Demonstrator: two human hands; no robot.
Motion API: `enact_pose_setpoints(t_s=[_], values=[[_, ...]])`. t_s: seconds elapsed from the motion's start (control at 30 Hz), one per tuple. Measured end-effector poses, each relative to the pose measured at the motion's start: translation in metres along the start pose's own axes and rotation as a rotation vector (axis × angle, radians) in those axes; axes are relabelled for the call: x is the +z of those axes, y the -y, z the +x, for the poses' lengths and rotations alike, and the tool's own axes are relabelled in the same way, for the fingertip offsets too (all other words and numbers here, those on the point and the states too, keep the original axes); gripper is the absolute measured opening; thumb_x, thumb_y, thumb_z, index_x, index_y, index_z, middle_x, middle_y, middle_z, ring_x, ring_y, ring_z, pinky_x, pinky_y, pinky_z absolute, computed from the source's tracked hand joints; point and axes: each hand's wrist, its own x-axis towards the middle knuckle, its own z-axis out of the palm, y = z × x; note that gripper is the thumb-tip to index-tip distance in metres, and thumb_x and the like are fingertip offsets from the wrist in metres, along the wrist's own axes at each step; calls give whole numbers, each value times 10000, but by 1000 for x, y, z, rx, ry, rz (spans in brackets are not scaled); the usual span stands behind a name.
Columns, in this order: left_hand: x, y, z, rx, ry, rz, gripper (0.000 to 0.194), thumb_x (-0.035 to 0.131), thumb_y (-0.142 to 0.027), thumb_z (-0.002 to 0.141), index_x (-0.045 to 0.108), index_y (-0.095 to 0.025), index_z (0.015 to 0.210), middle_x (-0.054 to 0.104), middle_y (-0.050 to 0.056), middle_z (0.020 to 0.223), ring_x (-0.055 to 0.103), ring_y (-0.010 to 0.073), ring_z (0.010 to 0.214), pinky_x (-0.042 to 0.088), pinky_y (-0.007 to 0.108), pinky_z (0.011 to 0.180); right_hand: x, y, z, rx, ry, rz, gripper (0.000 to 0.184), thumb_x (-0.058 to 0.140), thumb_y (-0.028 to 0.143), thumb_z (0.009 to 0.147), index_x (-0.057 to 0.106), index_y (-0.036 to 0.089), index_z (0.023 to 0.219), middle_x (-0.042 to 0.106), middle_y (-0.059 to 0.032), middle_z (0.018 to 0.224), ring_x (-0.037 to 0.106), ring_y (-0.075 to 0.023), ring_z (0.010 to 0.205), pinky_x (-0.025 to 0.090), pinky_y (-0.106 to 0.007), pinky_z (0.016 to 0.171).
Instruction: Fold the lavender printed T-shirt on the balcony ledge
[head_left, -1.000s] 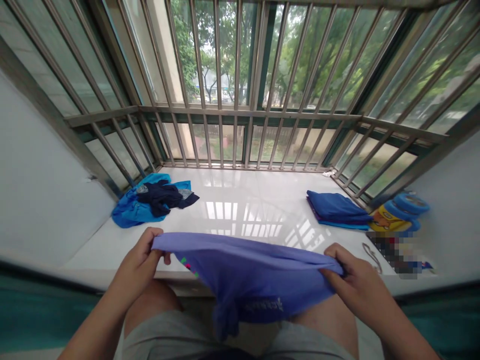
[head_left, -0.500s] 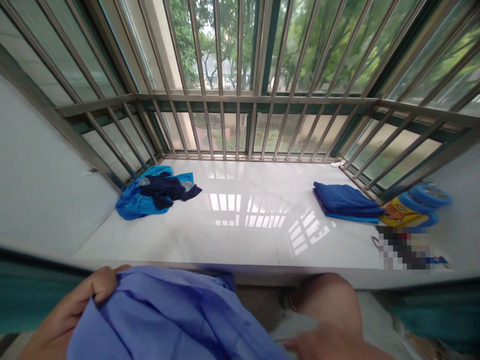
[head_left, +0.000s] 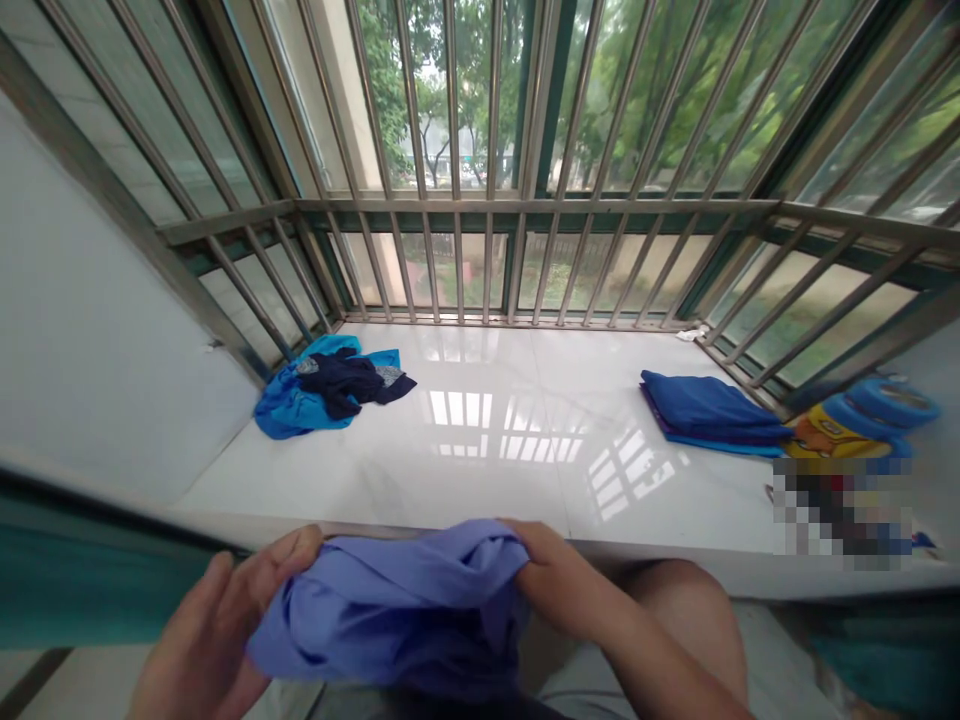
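A periwinkle-blue garment, loosely bunched, is stretched between my two hands in front of the sill's near edge; its exact kind does not show. My left hand holds its left side, fingers along the upper edge. My right hand grips the upper right corner, with the fingertips hidden in the fabric. On the sill at the left lies a crumpled heap of bright blue and dark navy clothing. A folded stack of blue clothes sits at the right.
The white glossy sill runs below metal window bars. A blue and yellow container stands against the right wall, beside a pixelated item. My bare knee is under the sill's edge. Green curtains hang at both sides.
My right hand has come up from low on the right and taken hold of the garment. The garment is now gathered between both hands, and my left hand has moved right. The view shifted slightly.
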Motion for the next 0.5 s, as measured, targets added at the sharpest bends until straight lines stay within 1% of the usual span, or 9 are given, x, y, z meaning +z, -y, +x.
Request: enact_pose_setpoints(t_s=[0.03,0.1,0.17,0.23,0.3,0.33,0.4,0.47,0.5], values=[[2,1,3,7,54,-11,676,562,-936,775,419,-275,771,561,18,672,525,194,551,479,333,490,-16,6,-2,8,-42,-20,388,508,188,871,829,236,1083,819,-23,1132,722,-253,1064,543,-365,1007],[8,4,9,64,196,104,656,796,-776,720,379,-276,799,540,-28,714,517,163,607,455,276,542,-45,17,-3,31,-152,-84,356,508,202,857,812,214,1041,815,-33,1085,720,-254,1042,553,-363,975],[13,3,21,132,255,380,484,850,-535,753,468,-271,888,595,-38,794,589,170,704,472,256,641,-75,29,-1,47,-251,-163,338,517,220,852,805,204,1029,812,-39,1041,722,-255,1013,564,-361,939],[13,-1,46,171,197,655,347,740,-330,800,568,-275,1096,657,-31,856,664,194,762,478,263,694,-107,41,6,53,-332,-208,340,535,241,862,811,199,1057,812,-40,1010,727,-252,987,575,-356,913],[6,-12,85,175,84,882,546,631,-190,778,578,-269,1315,717,2,920,724,232,824,485,284,723,-141,55,17,73,-404,-205,331,568,262,880,813,188,1092,806,-40,939,735,-237,931,589,-330,861],[1,-20,109,160,19,982,596,611,-148,753,596,-252,1340,741,28,939,743,255,860,494,298,738,-159,63,25,89,-442,-205,320,591,265,886,810,179,1104,796,-38,884,736,-225,882,592,-309,821],[-12,-44,161,99,-108,1113,458,633,-142,765,690,-202,1215,776,91,946,757,309,925,527,338,777,-196,81,43,136,-536,-266,295,626,226,887,800,157,1115,763,-31,778,725,-194,766,585,-272,744],[-23,-76,210,-21,-158,1100,240,709,-146,729,748,-163,965,768,113,816,756,337,886,565,376,797,-232,102,61,208,-678,-464,278,624,146,884,794,133,1103,738,-25,721,714,-177,691,578,-268,724],[-27,-95,231,-26,-158,1075,159,723,-154,729,748,-142,886,741,101,716,750,321,813,582,379,778,-248,114,68,248,-753,-609,276,622,103,878,794,113,1093,740,-31,722,722,-178,697,576,-279,754]])
